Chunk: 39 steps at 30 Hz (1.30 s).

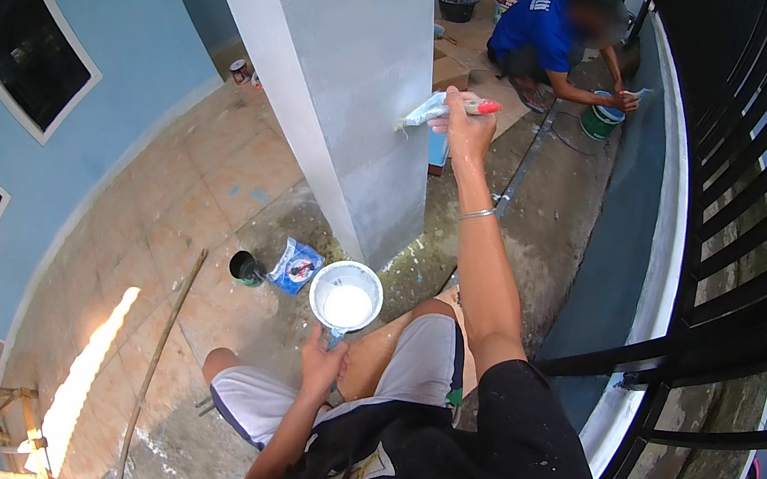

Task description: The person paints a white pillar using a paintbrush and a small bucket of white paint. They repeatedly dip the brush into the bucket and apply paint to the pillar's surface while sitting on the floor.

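My right hand [468, 130] is closed around a paintbrush [429, 109] with a red-tipped handle. Its bristles touch, or nearly touch, the right face of a square pillar [359, 68] coated in patchy pale grey. Lower down, my left hand [323, 363] grips the handle of a plastic dipper [322, 276]. White paint [348, 306] lies in the dipper's bowl, which is held near the pillar's foot. Just left of the bowl, a blue printed packet [296, 267] and a dark open can [247, 268] rest on the floor.
A co-worker in a blue shirt [540, 30] squats ahead, brushing the low wall [621, 203] beside a green paint bucket [600, 122]. Black metal railings [757, 188] run along the right. On the tiles at left lies a long stick [159, 362], near a bamboo frame [22, 400].
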{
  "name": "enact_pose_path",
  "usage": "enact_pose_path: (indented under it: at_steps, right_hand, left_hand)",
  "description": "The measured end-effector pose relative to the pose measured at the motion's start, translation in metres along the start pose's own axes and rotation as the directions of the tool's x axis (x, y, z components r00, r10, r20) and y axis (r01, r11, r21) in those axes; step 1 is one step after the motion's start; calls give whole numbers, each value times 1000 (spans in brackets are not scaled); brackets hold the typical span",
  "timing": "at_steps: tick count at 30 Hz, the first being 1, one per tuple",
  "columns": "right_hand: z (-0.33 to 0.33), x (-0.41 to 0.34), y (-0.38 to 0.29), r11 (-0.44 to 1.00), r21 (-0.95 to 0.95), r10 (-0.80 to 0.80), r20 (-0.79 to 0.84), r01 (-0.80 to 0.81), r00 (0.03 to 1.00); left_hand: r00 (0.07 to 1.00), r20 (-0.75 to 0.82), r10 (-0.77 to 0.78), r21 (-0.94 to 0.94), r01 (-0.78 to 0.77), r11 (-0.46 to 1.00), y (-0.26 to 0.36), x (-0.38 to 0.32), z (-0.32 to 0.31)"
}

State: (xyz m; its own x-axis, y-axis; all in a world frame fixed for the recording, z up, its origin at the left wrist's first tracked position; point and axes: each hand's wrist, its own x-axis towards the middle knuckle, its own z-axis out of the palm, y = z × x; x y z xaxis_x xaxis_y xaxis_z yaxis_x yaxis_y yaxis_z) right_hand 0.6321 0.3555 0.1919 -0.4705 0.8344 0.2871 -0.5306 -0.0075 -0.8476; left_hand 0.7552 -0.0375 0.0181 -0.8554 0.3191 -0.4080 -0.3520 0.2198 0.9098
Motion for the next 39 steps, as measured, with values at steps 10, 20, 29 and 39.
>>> enact_pose_path:
  at_steps: [10,20,29,39]
  right_hand:
    - [-57,-37,77,957,163,252,-46,-241,967]
    - [13,27,-13,887,456,-72,-25,75,997]
    - [-33,-23,24,986,19,167,-39,-166,985]
    - [25,20,-61,890,452,-124,111,61,986]
  left_hand:
    - [999,45,16,-46,-14,999,8,1,17]
    - [996,84,4,11,-5,1000,17,-2,17]
    - [988,128,84,-59,-77,995,34,-2,11]
    - [991,100,84,-68,-78,995,41,-4,5]
